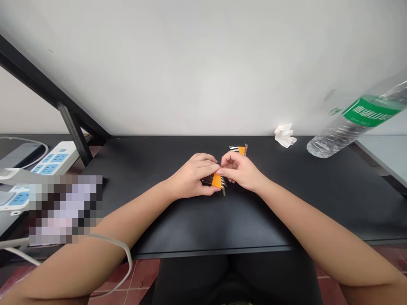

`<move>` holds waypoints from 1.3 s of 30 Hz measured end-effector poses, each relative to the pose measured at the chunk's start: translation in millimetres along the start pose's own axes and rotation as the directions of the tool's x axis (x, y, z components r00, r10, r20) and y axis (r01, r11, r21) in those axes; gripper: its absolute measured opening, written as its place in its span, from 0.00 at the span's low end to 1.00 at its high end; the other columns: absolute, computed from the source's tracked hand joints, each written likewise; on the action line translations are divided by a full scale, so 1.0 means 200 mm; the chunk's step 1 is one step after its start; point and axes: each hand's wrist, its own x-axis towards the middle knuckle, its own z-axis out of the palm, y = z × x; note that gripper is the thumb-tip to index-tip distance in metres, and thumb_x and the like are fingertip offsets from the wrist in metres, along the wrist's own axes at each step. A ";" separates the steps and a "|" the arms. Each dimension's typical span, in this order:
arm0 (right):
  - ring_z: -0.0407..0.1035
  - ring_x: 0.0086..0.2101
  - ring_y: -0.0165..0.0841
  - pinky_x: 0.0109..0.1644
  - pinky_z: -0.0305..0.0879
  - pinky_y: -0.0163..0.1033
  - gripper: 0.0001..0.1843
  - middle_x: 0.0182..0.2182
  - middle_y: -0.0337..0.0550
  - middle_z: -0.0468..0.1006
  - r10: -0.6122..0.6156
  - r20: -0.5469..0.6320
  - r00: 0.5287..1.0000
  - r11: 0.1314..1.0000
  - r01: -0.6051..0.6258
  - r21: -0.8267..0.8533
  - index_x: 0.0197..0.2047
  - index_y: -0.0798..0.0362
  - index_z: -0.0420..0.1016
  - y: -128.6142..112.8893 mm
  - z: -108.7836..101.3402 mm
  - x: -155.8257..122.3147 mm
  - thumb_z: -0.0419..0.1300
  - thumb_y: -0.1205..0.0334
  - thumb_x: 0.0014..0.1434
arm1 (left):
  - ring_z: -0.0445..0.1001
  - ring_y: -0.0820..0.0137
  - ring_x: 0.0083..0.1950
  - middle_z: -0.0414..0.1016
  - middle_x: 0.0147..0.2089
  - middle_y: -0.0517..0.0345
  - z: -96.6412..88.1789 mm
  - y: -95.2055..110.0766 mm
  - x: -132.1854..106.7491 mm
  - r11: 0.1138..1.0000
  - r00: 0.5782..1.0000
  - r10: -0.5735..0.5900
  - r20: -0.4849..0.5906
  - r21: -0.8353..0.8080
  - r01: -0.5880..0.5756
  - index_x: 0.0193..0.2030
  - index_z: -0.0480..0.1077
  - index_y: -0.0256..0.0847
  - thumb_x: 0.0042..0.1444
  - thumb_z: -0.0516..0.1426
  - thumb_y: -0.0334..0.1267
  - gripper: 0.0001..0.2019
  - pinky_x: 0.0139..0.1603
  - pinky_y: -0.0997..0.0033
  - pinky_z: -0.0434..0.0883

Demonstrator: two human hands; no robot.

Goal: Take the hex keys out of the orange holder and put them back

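A hex key set (216, 181) in an orange holder lies just above the black table, its metal keys showing on both sides of the holder. My left hand (199, 176) is closed around it from the left, thumb along the near edge and fingers over the far edge. My right hand (240, 169) pinches at the far right end of the holder, thumb and index fingertips pressed together beside it. What sits between those fingertips is hidden. Behind my right hand lies a second hex key set (241, 150) with an orange holder, partly covered by the hand.
A clear plastic bottle (346, 123) with a green label stands at the right rear, near a crumpled white tissue (285, 135). White power strips (60, 159) and cables lie at the left, by a blurred phone-like object (68, 207). A wall backs the black table (203, 224).
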 end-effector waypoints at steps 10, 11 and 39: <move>0.69 0.33 0.34 0.39 0.65 0.41 0.10 0.36 0.44 0.76 -0.296 -0.171 0.940 0.599 0.043 -0.800 0.38 0.51 0.78 0.06 -0.22 0.03 0.61 0.55 0.66 | 0.75 0.62 0.39 0.76 0.36 0.55 -0.01 -0.09 -0.04 0.949 0.968 -0.236 0.089 0.237 0.210 0.56 0.74 0.42 0.58 0.62 0.48 0.21 0.48 0.59 0.70; 0.70 0.33 0.35 0.39 0.66 0.42 0.10 0.39 0.45 0.76 -0.292 -0.234 0.927 0.558 -0.034 -0.829 0.43 0.51 0.80 0.08 -0.28 0.04 0.61 0.56 0.66 | 0.75 0.62 0.40 0.77 0.37 0.55 -0.02 -0.11 -0.05 0.938 0.957 -0.270 0.103 0.254 0.237 0.56 0.75 0.43 0.58 0.62 0.47 0.21 0.48 0.59 0.70; 0.72 0.34 0.32 0.41 0.70 0.40 0.06 0.33 0.40 0.78 0.000 0.199 0.980 0.966 0.051 -0.254 0.38 0.53 0.79 0.05 -0.10 0.04 0.65 0.59 0.63 | 0.78 0.61 0.51 0.83 0.48 0.50 0.00 -0.10 -0.01 0.986 0.975 -0.148 0.166 -0.054 0.159 0.50 0.79 0.46 0.67 0.60 0.41 0.09 0.57 0.56 0.73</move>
